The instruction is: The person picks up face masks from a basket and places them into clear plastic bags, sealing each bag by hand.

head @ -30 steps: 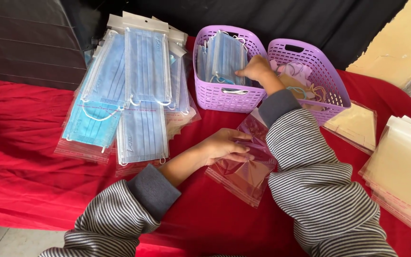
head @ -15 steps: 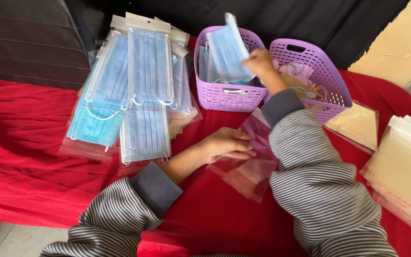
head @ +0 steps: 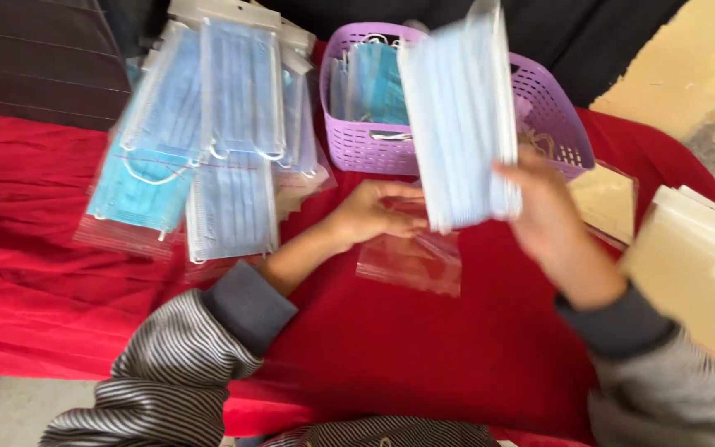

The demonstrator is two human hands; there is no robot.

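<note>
My right hand (head: 552, 219) holds a stack of pale blue face masks (head: 465, 116) upright above the red cloth, in front of the purple baskets. My left hand (head: 374, 211) rests on a clear plastic bag (head: 411, 257) lying flat on the cloth, fingers pinching its top edge. The left purple basket (head: 366, 145) holds more blue masks.
A pile of bagged blue masks (head: 208, 149) lies at the left on the red tablecloth (head: 457, 348). A second purple basket (head: 556, 124) stands behind the held masks. Stacks of cream-backed clear bags (head: 688, 248) lie at the right.
My right hand has lifted a stack of masks out of the left basket and brought it toward me, over the clear bag. My left hand has stayed on the bag.
</note>
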